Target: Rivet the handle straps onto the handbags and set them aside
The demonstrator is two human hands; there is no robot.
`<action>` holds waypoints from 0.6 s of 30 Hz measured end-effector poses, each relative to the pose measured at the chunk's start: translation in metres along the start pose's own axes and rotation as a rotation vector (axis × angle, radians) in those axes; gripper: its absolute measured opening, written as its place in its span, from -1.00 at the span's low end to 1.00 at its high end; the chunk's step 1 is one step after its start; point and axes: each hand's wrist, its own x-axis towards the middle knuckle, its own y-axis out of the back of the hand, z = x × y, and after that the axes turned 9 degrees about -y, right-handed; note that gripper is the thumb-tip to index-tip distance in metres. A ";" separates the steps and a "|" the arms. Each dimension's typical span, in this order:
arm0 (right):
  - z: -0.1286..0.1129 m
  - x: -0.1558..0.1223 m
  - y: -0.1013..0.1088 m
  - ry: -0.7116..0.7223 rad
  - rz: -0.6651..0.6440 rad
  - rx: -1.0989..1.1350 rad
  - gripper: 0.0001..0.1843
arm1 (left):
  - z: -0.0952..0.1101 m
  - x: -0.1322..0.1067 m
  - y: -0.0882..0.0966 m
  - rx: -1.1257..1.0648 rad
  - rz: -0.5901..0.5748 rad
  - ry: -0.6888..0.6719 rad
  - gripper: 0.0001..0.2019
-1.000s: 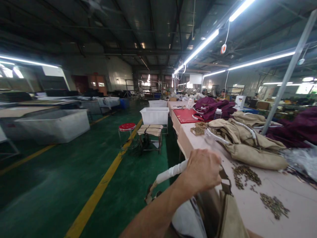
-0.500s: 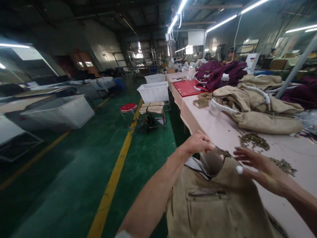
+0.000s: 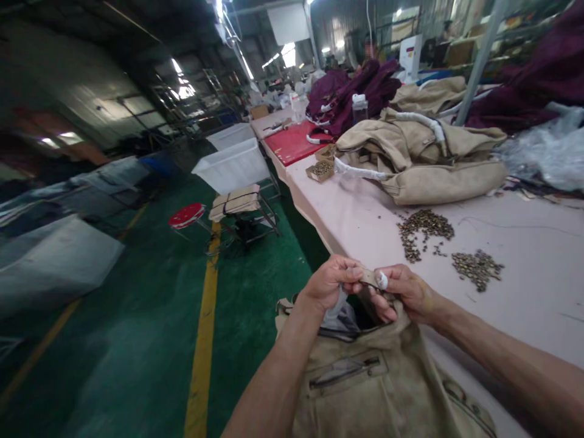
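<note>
A beige bag with a zipped front pocket hangs at the table's near edge, its top open over a pale lining. My left hand pinches the end of a short beige strap at the bag's top. On the strap's other side my right hand is closed, with a white wrap on one digit and its lower fingers curled under the strap. Just beyond my right hand, two piles of small brassy metal pieces, one farther and one nearer, lie on the table; they look like rivets or studs.
The pink-covered table bears more beige bags, purple bags, a red board and a small box of metal pieces. Left of it stand a red stool, a padded seat and a white bin.
My right hand has moved from open beside the bag to closed on the strap. My left hand keeps its pinch. The view has turned right and tilted.
</note>
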 end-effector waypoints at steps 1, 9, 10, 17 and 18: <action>0.000 0.002 0.007 -0.005 0.046 0.056 -0.57 | -0.007 0.011 -0.002 -0.051 0.030 0.012 -0.57; -0.012 -0.010 0.080 0.101 0.586 -0.454 -0.58 | -0.034 0.067 -0.014 -0.248 0.085 0.084 -0.63; -0.016 -0.016 0.092 0.165 0.716 -0.623 -0.62 | -0.037 0.070 -0.014 -0.271 0.092 0.087 -0.63; -0.030 -0.038 0.150 0.304 0.855 -1.322 -0.83 | -0.056 0.078 -0.020 -0.415 0.173 0.089 -0.61; -0.027 -0.038 0.151 0.282 0.835 -1.366 -0.83 | -0.057 0.078 -0.021 -0.414 0.192 0.081 -0.61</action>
